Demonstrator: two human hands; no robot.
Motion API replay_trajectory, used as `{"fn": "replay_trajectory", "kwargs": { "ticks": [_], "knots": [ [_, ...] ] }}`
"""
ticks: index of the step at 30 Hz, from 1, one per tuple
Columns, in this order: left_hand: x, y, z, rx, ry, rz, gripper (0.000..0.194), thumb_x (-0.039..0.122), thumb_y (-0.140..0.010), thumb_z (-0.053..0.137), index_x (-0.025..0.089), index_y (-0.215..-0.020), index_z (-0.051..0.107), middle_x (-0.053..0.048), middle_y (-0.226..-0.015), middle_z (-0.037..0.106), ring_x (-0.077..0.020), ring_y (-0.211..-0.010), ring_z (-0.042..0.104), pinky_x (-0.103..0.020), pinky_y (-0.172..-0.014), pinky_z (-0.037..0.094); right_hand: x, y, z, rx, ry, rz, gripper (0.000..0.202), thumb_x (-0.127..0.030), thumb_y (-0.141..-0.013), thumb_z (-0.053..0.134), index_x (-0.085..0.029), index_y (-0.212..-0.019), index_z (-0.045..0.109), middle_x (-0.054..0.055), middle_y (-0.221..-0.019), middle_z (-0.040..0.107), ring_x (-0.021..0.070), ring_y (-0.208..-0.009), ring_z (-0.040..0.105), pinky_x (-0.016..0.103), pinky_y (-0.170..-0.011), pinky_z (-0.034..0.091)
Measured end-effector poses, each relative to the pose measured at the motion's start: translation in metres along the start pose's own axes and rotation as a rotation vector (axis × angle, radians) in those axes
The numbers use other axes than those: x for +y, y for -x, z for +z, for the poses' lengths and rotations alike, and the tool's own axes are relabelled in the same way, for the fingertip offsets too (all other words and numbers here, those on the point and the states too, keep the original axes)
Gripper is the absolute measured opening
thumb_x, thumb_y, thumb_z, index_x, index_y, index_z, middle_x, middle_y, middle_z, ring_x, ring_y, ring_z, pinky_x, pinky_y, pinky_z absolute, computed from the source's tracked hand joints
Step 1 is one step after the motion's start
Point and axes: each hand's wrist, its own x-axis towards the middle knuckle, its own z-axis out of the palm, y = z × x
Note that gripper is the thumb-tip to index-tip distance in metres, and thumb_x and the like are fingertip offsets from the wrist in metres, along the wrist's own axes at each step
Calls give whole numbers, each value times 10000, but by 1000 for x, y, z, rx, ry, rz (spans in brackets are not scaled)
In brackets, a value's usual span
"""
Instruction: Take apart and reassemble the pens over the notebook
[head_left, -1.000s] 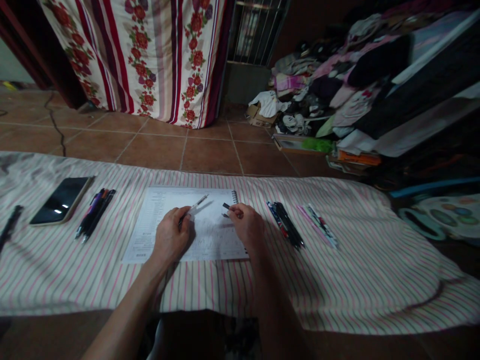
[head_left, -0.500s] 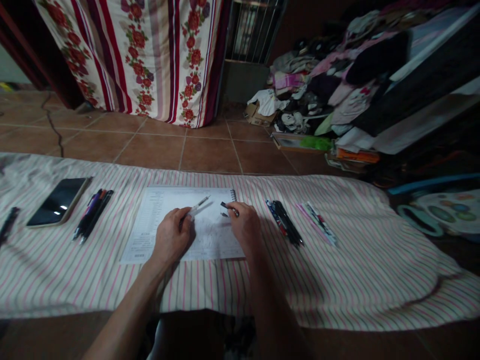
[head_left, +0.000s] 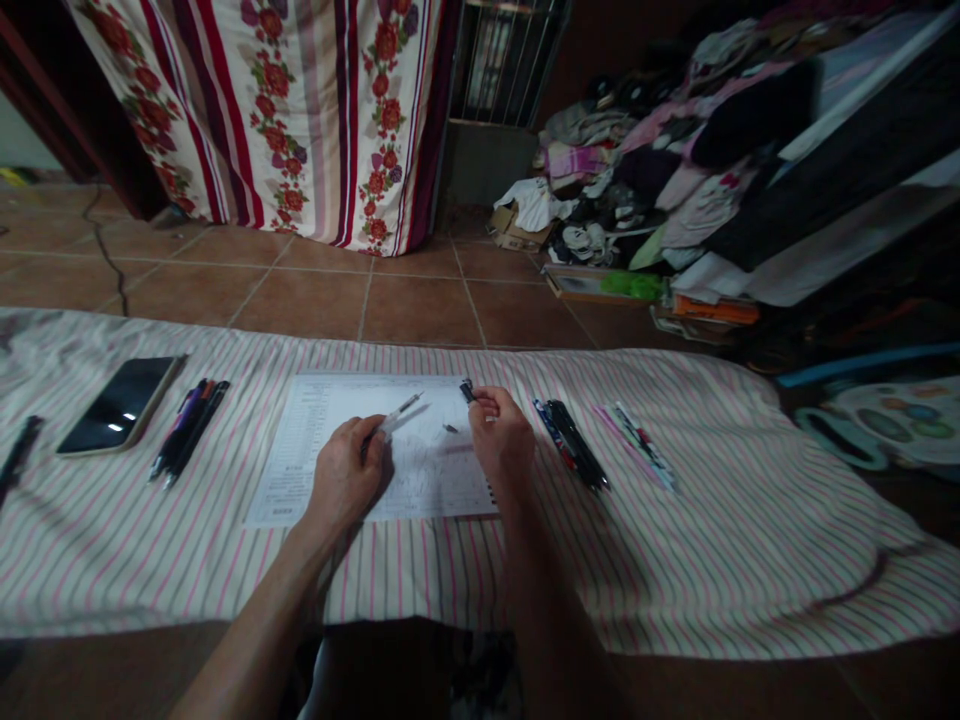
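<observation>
My left hand (head_left: 348, 468) rests on the left half of a spiral notebook (head_left: 307, 420) and is closed round a clear-barrelled pen (head_left: 403, 408). The pen's thin tip points up and to the right. Above the notebook's right edge, my right hand (head_left: 504, 440) pinches a small black pen part (head_left: 466, 391), perhaps a cap. A tiny dark piece (head_left: 450, 428) lies on the page between my hands; its kind is too small to tell. The page bears printed lines and faint pencil-like marks.
Right of the notebook lie a bunch of dark pens (head_left: 576, 445) and several pale and pink pens (head_left: 641, 445). To the left are more pens (head_left: 187, 430), a phone (head_left: 120, 400) and a dark item (head_left: 19, 455). Striped cloth (head_left: 712, 560) covers the surface.
My right hand has moved right and slightly up with the black pen part, away from the tiny dark piece on the page. My left hand stays almost still with the pen.
</observation>
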Motion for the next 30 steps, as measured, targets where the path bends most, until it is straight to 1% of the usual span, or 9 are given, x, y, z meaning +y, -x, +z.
{"fn": "replay_trajectory", "kwargs": {
  "ticks": [2, 5, 8, 13, 17, 20, 23, 27, 30],
  "knots": [
    [1, 0, 0, -5, 3, 1, 318, 242, -841, 418, 133, -1034, 645, -113, -914, 670, -247, -878, 616, -394, -798, 478, -5, 0, 0, -5, -224, 106, 235, -232, -712, 502, -194, -913, 617, 41, -860, 680, 161, -715, 628, 288, -694, 487],
    [2, 0, 0, -17, 11, -1, 328, 240, -840, 412, 116, -1034, 647, -120, -915, 671, -248, -877, 614, -396, -806, 477, -10, 1, 4, -100, -525, 241, 207, -268, -669, 540, -190, -846, 615, 5, -731, 656, 149, -660, 634, 272, -631, 502],
    [3, 0, 0, -15, 17, -4, 328, 244, -835, 414, 125, -1031, 648, -111, -914, 674, -244, -879, 616, -387, -811, 477, -12, 2, 7, -115, -666, 301, 164, -282, -654, 567, -180, -766, 631, -10, -632, 636, 143, -664, 634, 261, -627, 499],
    [1, 0, 2, 16, 52, -10, 327, 264, -834, 417, 126, -1019, 649, -102, -901, 676, -238, -884, 618, -380, -815, 480, -13, -2, 4, -84, -747, 350, 249, -299, -621, 640, -169, -831, 673, -17, -660, 645, 83, -558, 526, 214, -550, 423],
    [0, 0, 2, 29, 77, -20, 327, 280, -835, 424, 127, -1019, 647, -105, -928, 679, -245, -916, 616, -384, -833, 474, -15, -1, 2, -130, -778, 328, 258, -303, -636, 646, -173, -858, 668, -51, -596, 581, 68, -508, 436, 196, -491, 351],
    [1, 0, 2, 24, 68, -28, 324, 277, -835, 423, 134, -1017, 650, -110, -945, 681, -250, -928, 616, -391, -837, 470, -17, 0, 3, -143, -831, 317, 302, -281, -639, 648, -177, -923, 649, -22, -745, 645, 69, -563, 481, 189, -508, 364],
    [1, 0, 3, 36, 51, -23, 323, 280, -833, 426, 146, -1021, 651, -104, -939, 682, -247, -915, 617, -390, -827, 473, -15, -1, 6, -134, -873, 303, 390, -281, -635, 663, -182, -1010, 616, 25, -915, 678, 96, -674, 563, 205, -571, 418],
    [2, 0, 3, 35, 36, -10, 328, 276, -828, 422, 146, -1021, 653, -97, -922, 683, -237, -891, 617, -378, -814, 479, -11, -3, 9, -72, -922, 308, 445, -290, -609, 696, -177, -1030, 606, 54, -941, 688, 146, -835, 625, 259, -716, 476],
    [3, 1, 3, 14, 15, -3, 334, 270, -830, 416, 143, -1029, 653, -95, -914, 680, -233, -876, 617, -368, -804, 480, -12, -3, 9, -34, -930, 306, 444, -298, -611, 706, -173, -1027, 614, 57, -933, 696, 154, -839, 634, 271, -720, 486]
  ]
}}
